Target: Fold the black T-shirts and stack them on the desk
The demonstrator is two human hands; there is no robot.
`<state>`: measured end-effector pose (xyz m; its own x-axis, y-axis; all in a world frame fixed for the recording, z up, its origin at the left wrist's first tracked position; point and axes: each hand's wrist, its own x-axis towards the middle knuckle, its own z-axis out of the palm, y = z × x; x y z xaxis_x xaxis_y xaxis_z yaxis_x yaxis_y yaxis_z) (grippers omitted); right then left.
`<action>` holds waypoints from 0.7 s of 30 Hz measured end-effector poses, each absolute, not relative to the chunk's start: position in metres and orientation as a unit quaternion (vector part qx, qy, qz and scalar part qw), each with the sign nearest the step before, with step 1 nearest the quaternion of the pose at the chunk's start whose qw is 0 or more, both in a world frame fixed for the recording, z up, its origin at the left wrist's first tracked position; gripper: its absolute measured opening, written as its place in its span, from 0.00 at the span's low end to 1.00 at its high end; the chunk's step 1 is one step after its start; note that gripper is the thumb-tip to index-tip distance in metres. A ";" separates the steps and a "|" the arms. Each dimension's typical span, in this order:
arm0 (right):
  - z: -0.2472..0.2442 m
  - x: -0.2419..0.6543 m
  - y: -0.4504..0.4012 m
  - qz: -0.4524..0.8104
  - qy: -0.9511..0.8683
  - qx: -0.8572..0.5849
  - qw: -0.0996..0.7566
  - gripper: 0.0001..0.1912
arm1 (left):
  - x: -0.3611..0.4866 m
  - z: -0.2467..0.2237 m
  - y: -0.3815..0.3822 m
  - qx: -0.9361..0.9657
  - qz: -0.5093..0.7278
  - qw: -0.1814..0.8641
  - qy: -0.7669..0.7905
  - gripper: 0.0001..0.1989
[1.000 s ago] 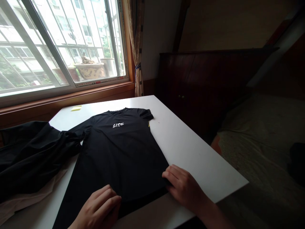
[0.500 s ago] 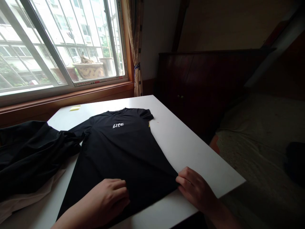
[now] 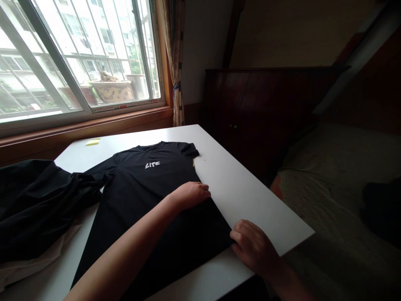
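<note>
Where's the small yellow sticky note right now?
In the head view, the small yellow sticky note lies at the far left of the white table, near the wooden window sill, beyond the black T-shirt's left sleeve.

A black T-shirt with white lettering on the chest lies flat, front up, on a white table. The left hand rests palm down on the shirt's right side edge, arm stretched across the cloth. The right hand presses on the lower right corner of the hem. A heap of dark clothes lies at the table's left, touching one sleeve. A yellow note sits near the window.
</note>
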<state>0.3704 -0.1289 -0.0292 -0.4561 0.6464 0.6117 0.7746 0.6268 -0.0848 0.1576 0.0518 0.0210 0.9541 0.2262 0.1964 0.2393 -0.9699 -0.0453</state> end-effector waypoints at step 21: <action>-0.026 0.367 -0.132 -0.059 -0.827 -0.440 0.346 0.17 | 0.165 0.016 0.063 -0.985 -0.114 0.121 0.035 0.12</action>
